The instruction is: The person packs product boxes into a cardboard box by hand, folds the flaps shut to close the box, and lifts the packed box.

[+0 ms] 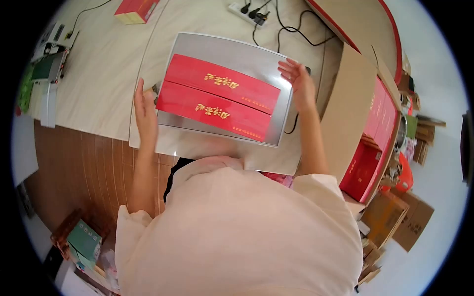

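Two long red boxes with gold lettering, an upper one [222,81] and a lower one [212,112], lie side by side on a silver-grey flat-topped device [197,44]. My left hand [146,111] is upright just off the left end of the boxes, fingers stretched out, holding nothing. Off the right end, over the device's right edge, my right hand [297,81] is raised with its fingers apart and nothing in it. A gap shows between each hand and the boxes.
A large open carton [353,98] with red boxes stands at the right. Behind the device are a power strip [249,12] and black cables [296,29]. A red and yellow box [136,11] sits at the table's [98,79] back left.
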{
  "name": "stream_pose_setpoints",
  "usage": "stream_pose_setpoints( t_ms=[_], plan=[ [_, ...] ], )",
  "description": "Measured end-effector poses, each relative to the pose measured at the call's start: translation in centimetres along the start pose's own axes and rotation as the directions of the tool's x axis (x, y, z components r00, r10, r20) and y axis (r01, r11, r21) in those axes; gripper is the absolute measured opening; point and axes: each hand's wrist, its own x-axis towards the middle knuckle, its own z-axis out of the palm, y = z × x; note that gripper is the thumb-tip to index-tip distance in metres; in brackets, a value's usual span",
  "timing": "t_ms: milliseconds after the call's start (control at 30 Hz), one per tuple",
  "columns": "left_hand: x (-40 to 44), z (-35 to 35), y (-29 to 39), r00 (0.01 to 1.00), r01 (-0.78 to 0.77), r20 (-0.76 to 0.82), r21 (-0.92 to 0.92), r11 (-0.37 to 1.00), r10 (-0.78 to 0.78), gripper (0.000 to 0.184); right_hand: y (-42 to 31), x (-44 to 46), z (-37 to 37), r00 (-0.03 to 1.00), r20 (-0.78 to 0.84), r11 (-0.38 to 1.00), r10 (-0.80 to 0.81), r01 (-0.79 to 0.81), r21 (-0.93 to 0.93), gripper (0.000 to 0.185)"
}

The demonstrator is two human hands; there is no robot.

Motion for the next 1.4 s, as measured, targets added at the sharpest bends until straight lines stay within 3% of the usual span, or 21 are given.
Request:
stream_pose_setpoints(
  t_ms=[67, 167, 200, 233, 267, 400, 500, 567, 633, 767, 867, 900, 1000, 1067, 1167, 1233, 1333, 1400],
  plan=[
    [2.1, -0.1, 0.3, 0.971, 0.16, 0.19, -0.053, 0.986, -0.147, 0.059, 1.7, -3.6, 1.5, 0.995, -0.096, 0.998, -0.007, 0.013, 0.058, 0.057],
    [4.3, -0.2, 0.9, 0.827, 0.39, 0.456, -0.045, 0.92, -0.328, 0.058, 3.3, -7.3, 4.9, 0.985, -0.174, 0.996, -0.007, 0.022, 0.086, 0.064],
    [4.5, 0.0, 1.3, 0.823, 0.38, 0.47, -0.037, 0.924, -0.32, 0.058, 3.6, -8.0, 6.5, 0.982, -0.191, 0.977, 0.014, 0.026, 0.21, 0.064],
    [4.5, 0.4, 1.7, 0.75, 0.535, 0.463, -0.007, 0.845, -0.472, 0.063, 3.5, -8.6, 8.0, 0.978, -0.205, 0.944, 0.037, 0.033, 0.33, 0.064],
    [4.4, 0.8, 2.0, 0.652, 0.675, 0.449, 0.022, 0.738, -0.611, 0.068, 2.7, -9.3, 9.0, 0.969, -0.241, 0.956, 0.058, 0.016, 0.293, 0.065],
    [3.3, 3.1, 1.3, 0.633, 0.649, 0.622, -0.102, 0.754, -0.461, 0.072, 1.0, -10.0, 6.4, 0.944, -0.329, 0.989, 0.021, 0.029, 0.147, 0.065],
    [1.4, 6.3, 1.1, 0.631, 0.654, 0.627, -0.112, 0.748, -0.458, 0.074, -2.2, -11.4, 2.9, 0.929, -0.371, 0.999, -0.015, 0.025, 0.024, 0.063],
    [0.3, 7.6, 1.7, 0.575, 0.708, 0.639, -0.074, 0.703, -0.511, 0.076, -4.4, -12.1, 3.1, 0.916, -0.4, 1.0, 0.001, -0.008, -0.016, 0.062],
    [0.5, 7.4, 1.1, 0.579, 0.699, 0.641, -0.071, 0.712, -0.504, 0.077, -5.0, -11.9, 3.4, 0.856, -0.508, 0.987, -0.092, 0.01, -0.161, 0.059],
    [2.8, 4.9, -0.6, 0.635, 0.639, 0.623, -0.091, 0.764, -0.457, 0.075, -3.6, -9.6, 5.9, 0.899, -0.428, 0.983, -0.089, 0.011, -0.182, 0.056],
    [4.6, 1.7, -0.6, 0.685, 0.593, 0.527, -0.002, 0.805, -0.503, 0.073, -1.2, -7.4, 7.7, 0.941, -0.337, 0.986, 0.038, -0.091, -0.143, 0.062],
    [5.1, 0.6, -0.7, 0.687, 0.594, 0.521, -0.001, 0.805, -0.506, 0.073, -0.8, -6.8, 9.2, 0.956, -0.289, 0.998, 0.042, -0.053, -0.03, 0.063],
    [6.3, -2.9, -1.5, 0.75, 0.553, 0.45, -0.025, 0.833, -0.485, 0.069, 2.0, -4.5, 12.6, 0.973, -0.223, 0.998, 0.057, -0.055, 0.012, 0.064],
    [7.4, -5.5, -2.4, 0.769, 0.573, 0.37, -0.035, 0.819, -0.522, 0.068, 2.9, -3.4, 15.3, 0.983, -0.164, 0.99, -0.079, 0.059, -0.125, 0.062],
    [8.9, -8.1, -1.8, 0.763, 0.597, 0.303, 0.012, 0.802, -0.572, 0.067, 4.0, -2.2, 18.6, 0.977, -0.132, 0.975, -0.169, 0.146, -0.17, 0.059],
    [9.0, -8.1, -1.6, 0.808, 0.553, 0.224, 0.03, 0.833, -0.544, 0.068, 4.0, -2.2, 18.9, 0.964, -0.169, 0.969, -0.205, 0.175, -0.177, 0.057],
    [8.6, -6.8, 0.6, 0.849, 0.39, 0.309, 0.177, 0.904, -0.427, 0.069, 3.5, -3.1, 16.3, 0.953, -0.232, 0.961, -0.195, 0.138, -0.24, 0.056],
    [8.0, -4.6, 2.4, 0.823, 0.408, 0.357, 0.171, 0.897, -0.442, 0.069, 3.4, -3.7, 13.7, 0.932, -0.283, 0.944, -0.226, 0.138, -0.301, 0.054]
  ],
)
